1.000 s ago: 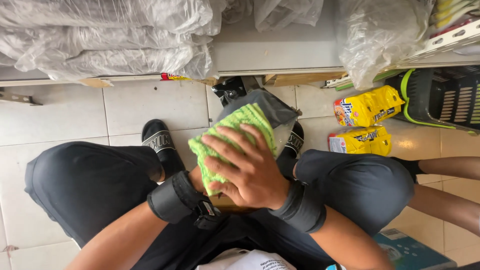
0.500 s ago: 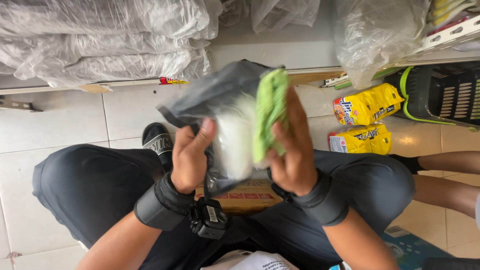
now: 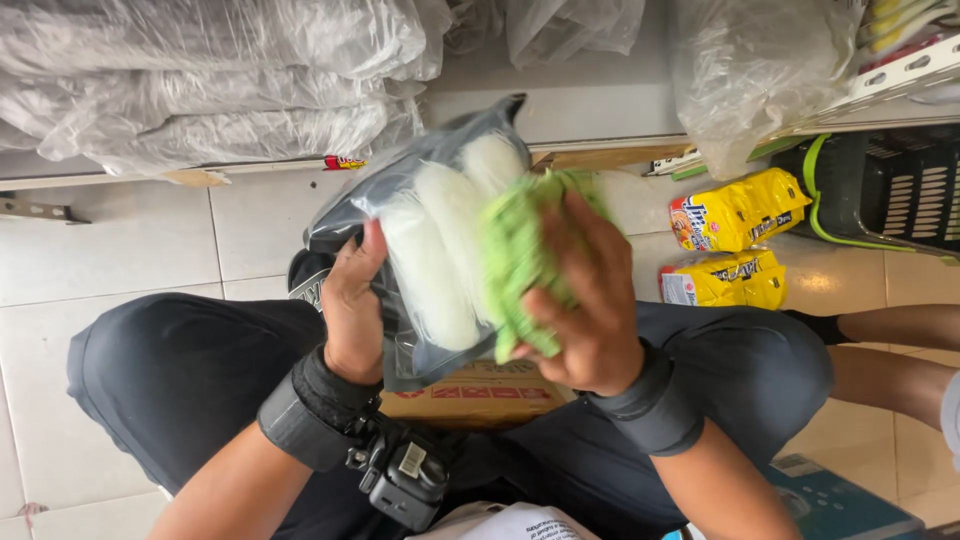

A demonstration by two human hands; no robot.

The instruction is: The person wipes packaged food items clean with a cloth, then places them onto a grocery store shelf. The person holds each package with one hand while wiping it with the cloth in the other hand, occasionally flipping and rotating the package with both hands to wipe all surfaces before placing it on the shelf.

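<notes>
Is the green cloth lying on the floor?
No, the green cloth is up in the right hand, pressed against the clear plastic bag that the left hand holds.

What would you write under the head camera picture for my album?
Left hand holds up a clear bag of white rolls while the right hand presses a green cloth against it.

Black wristbands (image 3: pixel 318 415) on both bare forearms, dark trousers (image 3: pixel 170 390), black shoes.
</notes>
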